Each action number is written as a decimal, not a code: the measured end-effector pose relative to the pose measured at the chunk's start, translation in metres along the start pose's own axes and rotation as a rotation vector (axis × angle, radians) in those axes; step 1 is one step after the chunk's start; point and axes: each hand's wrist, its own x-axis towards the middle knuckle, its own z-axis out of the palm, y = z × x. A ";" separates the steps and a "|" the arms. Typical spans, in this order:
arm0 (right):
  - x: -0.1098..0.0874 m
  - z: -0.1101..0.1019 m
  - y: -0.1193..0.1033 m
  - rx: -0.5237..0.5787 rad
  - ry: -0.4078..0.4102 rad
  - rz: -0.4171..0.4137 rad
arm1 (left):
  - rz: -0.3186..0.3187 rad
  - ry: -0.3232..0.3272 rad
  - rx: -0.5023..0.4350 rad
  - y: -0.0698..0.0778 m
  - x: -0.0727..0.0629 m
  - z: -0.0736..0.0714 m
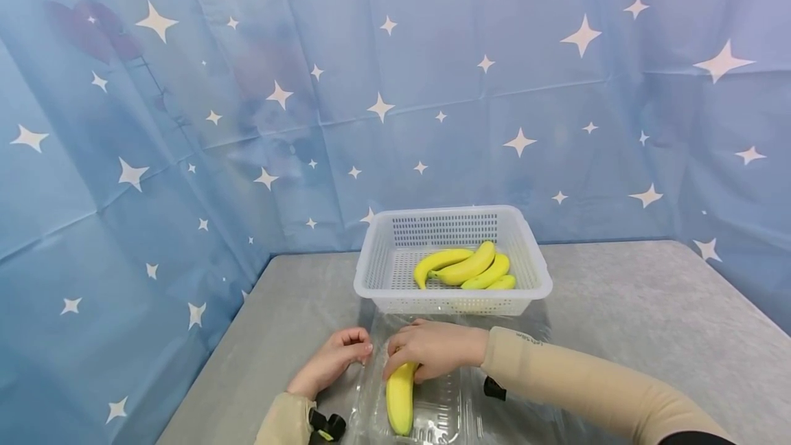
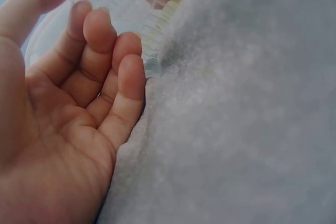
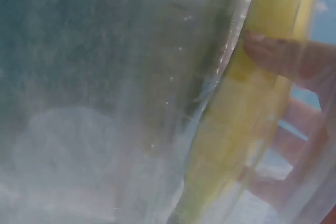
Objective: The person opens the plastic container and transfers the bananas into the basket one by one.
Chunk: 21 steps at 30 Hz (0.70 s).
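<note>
A single yellow banana lies lengthwise at the left side of a clear plastic container. My right hand grips its far end from above. In the right wrist view, the thumb and fingers close round the banana, seen through clear plastic. At the container's left edge is my left hand, its thumb and forefinger pinching the thin plastic rim. The left wrist view shows the other fingers curled loosely beside the container's wall.
Beyond the container stands a white perforated basket with several bananas in it. The grey table ends at a blue curtain with white stars, behind and at the sides. My right forearm crosses over the container's right part.
</note>
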 end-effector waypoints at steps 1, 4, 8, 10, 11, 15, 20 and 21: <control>0.000 -0.001 0.000 -0.001 0.003 -0.001 | 0.003 -0.001 0.002 0.000 0.000 0.000; 0.000 -0.003 0.001 -0.005 0.010 -0.003 | 0.006 -0.001 0.005 0.001 0.000 -0.001; 0.000 -0.006 0.002 -0.018 0.017 0.000 | 0.002 -0.005 0.002 0.002 0.001 0.000; 0.000 -0.007 0.002 -0.029 0.022 -0.001 | -0.002 -0.004 0.003 0.001 0.001 0.000; 0.000 -0.008 0.002 -0.032 0.025 0.000 | -0.005 -0.004 0.002 0.001 0.001 -0.001; 0.000 -0.013 0.001 -0.041 0.042 -0.006 | -0.011 0.001 0.001 0.001 0.001 0.000; 0.001 -0.018 0.000 -0.076 0.062 -0.013 | -0.017 0.006 -0.001 0.002 0.000 0.001; 0.002 -0.019 0.000 -0.083 0.065 -0.015 | -0.020 0.008 -0.001 0.002 0.000 0.000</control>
